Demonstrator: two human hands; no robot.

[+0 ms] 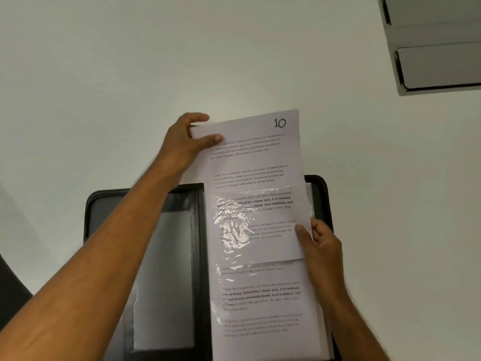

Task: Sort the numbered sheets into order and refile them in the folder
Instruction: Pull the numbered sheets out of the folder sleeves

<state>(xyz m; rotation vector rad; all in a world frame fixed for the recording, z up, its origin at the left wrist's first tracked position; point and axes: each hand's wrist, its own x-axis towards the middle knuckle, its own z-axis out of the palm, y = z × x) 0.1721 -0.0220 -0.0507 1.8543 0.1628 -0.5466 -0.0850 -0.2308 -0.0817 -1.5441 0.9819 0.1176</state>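
While the sheet marked 10 (256, 162) is about half inside a clear plastic sleeve (260, 295) of the open black folder (318, 188), the left hand (186, 142) pinches its top-left corner between thumb and fingers, probably to steer it straight; the right hand (321, 243) presses its thumb on the sheet's right edge, fingers behind, seemingly holding the pocket steady; the paper is thin, white and printed; the sleeve is glossy and wrinkled; the folder lies on a pale table (104, 74).
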